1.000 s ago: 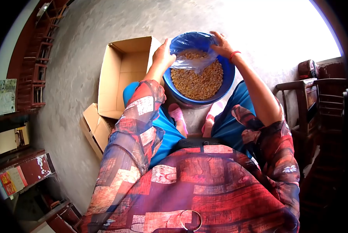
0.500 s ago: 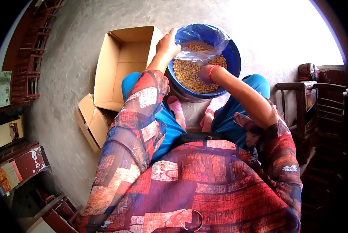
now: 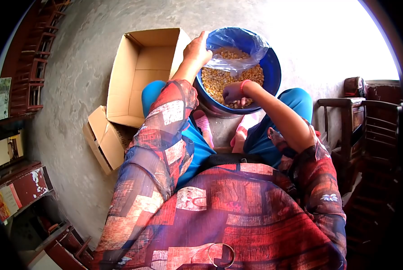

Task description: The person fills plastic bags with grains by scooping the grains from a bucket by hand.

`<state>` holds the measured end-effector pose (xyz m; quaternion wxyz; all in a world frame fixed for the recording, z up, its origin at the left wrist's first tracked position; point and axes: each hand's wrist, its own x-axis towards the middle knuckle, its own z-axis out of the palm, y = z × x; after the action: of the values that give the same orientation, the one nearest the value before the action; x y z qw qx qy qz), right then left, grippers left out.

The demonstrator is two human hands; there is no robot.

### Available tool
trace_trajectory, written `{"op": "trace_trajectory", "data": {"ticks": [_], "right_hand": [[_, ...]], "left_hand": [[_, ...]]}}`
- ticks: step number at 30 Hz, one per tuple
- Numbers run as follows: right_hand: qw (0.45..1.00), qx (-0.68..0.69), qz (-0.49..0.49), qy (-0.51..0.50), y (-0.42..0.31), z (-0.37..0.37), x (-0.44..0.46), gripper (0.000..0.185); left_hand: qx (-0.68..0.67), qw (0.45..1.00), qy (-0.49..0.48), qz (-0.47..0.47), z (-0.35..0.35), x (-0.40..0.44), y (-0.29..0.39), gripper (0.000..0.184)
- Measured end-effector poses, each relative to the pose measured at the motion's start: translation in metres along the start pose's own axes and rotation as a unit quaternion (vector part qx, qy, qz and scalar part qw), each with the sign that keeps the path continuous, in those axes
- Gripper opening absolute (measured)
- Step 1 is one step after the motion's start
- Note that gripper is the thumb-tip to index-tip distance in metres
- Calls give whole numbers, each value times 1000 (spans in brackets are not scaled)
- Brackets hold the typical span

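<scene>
A blue tub [image 3: 275, 67] of yellow corn kernels [image 3: 215, 82] stands on the floor in front of my feet. Over its far part lies a clear plastic bag [image 3: 255, 48] with some kernels inside. My left hand [image 3: 197, 51] is closed on the bag's edge at the tub's left rim. Wearing a red bracelet, my right hand [image 3: 235, 93] is down at the kernels near the tub's near side, fingers curled; some kernels show by the fingertips.
An open, hollow cardboard box [image 3: 141, 76] sits left of the tub, with a smaller carton [image 3: 106, 137] below it. Wooden chairs [image 3: 345, 108] stand at the right. Dark wooden furniture [image 3: 28, 85] lines the left side of the concrete floor [image 3: 75, 90].
My right hand has let go of the bag's right side and moved down to the kernels, then nearer to me. My left hand still holds the bag.
</scene>
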<state>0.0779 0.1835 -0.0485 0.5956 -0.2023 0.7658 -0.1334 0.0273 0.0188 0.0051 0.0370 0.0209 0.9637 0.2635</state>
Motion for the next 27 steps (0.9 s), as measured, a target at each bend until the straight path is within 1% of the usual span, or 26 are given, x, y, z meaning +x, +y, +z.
{"op": "trace_trajectory", "data": {"ticks": [2,3,4,6,8,10,11,12,14,16,17,18,20,21,22,24,26,27], "right_hand": [[987,145,-65,-19,-9,-3,-21,21],[982,177,-71,-8,-9,-5,-27,20],[982,175,-72,-7,-7,-7,-30,20],[954,281,-102,-2,0,-10,-38,20],[949,298,-103,-15,3,-20,-47,20],[915,351,-197,27,-3,-32,-66,21],[904,360,-221,66,-9,-38,-77,21],[892,359,-266,66,-8,-49,-78,21],[860,402,-277,150,-14,-63,-88,22],[831,407,-311,217,-9,-79,-77,24],[835,389,-307,239,-4,-87,-74,25],[835,389,-308,239,-3,-89,-72,25],[850,250,-271,378,0,-91,-69,26],[828,192,-310,426,-1,-89,-67,26],[828,193,-310,425,0,-89,-69,26],[882,170,-226,378,-1,-84,-82,20],[892,271,-252,259,-17,-66,-93,21],[922,209,-250,209,-22,-57,-91,22]], "left_hand": [[1,1000,-2,-10,-1,0,1,54],[1,1000,0,-10,-1,1,1,54],[2,1000,3,-7,0,1,0,54],[4,1000,8,-5,2,2,-1,54],[16,1000,12,-2,3,3,-3,60],[19,1000,2,-7,2,2,-2,60],[20,1000,4,-6,1,2,-1,60],[20,1000,5,-4,1,2,-1,60],[23,1000,12,0,4,3,-3,61],[26,999,19,4,5,4,-4,61],[21,1000,16,9,5,4,-5,62],[16,1000,13,13,4,4,-4,62],[20,1000,11,12,4,4,-4,63],[23,1000,9,9,4,4,-3,63],[23,1000,9,9,3,4,-3,63],[12,1000,19,11,3,4,-3,63],[19,1000,18,8,5,4,-5,62],[27,999,18,7,5,5,-5,62]]}}
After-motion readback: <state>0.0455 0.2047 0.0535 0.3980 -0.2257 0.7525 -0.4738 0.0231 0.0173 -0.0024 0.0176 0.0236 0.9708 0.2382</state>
